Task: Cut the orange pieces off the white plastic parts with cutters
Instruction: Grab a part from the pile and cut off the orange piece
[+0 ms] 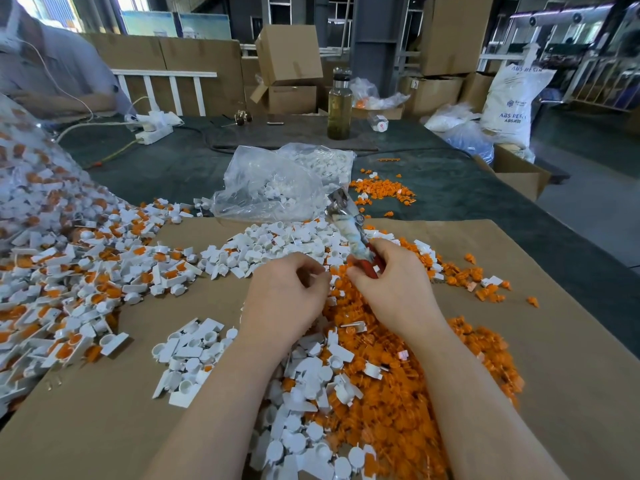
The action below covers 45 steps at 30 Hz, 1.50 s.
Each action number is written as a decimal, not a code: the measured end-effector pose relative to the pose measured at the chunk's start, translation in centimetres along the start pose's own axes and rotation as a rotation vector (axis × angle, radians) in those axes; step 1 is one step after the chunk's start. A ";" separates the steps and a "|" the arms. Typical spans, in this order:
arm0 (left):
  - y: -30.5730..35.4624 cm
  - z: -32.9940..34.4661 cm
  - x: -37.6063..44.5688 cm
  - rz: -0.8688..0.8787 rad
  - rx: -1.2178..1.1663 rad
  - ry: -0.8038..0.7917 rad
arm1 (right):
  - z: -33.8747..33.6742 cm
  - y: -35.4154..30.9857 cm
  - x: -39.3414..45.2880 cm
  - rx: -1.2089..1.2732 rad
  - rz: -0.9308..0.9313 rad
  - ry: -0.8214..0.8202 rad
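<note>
Right hand (391, 282) grips cutters (349, 226) by red handles, head pointing up-away. Left hand (287, 292) curled just beside it, fingertips pinched; held item too small to tell. Orange pieces (398, 393) heaped beneath hands on cardboard (571, 341); uncut white plastic parts (69, 271) piled left of cardboard.

We count two bare hands (287, 289) (391, 282), one pair of red-handled metal cutters (349, 230), one tall clear glass bottle (339, 105), one white power strip (154, 133), and loose white and orange plastic pieces (398, 393) too many to count
</note>
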<state>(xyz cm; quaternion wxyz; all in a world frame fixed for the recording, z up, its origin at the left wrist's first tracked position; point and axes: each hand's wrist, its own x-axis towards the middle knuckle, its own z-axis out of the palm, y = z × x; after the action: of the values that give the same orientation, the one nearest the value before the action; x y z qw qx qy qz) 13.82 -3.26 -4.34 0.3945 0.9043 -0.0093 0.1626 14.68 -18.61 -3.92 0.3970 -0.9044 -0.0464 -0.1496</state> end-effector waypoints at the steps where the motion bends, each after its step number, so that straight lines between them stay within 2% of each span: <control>1: 0.2 -0.1 0.0 -0.037 -0.049 0.005 | 0.0 0.0 0.0 0.009 -0.011 0.007; 10: 1.1 -0.1 -0.2 -0.205 -0.422 0.110 | 0.0 -0.5 -0.3 0.147 -0.046 0.070; 14: 1.6 -0.5 -0.4 -0.330 -0.709 0.060 | 0.1 -0.8 -0.4 0.219 -0.075 0.107; 19: 2.0 -0.8 -0.6 -0.347 -0.836 0.036 | 0.5 -1.0 -0.5 0.223 -0.095 0.145; 26: 2.4 -0.6 -0.7 -0.324 -0.820 0.038 | 0.6 -1.0 -0.7 0.175 -0.135 0.206; 34: 2.7 -0.6 -0.9 -0.236 -0.643 0.110 | 0.7 -1.0 -0.7 0.187 -0.150 0.225; 45: 2.6 -0.7 -1.0 -0.132 -0.528 0.119 | 0.7 -1.0 -0.7 0.203 -0.185 0.231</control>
<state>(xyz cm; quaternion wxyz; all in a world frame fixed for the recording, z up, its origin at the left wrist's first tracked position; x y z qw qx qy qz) 12.31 -4.67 -2.40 0.6263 0.7576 0.0309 0.1814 13.93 -17.39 -3.85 0.4734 -0.8284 -0.0982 -0.2829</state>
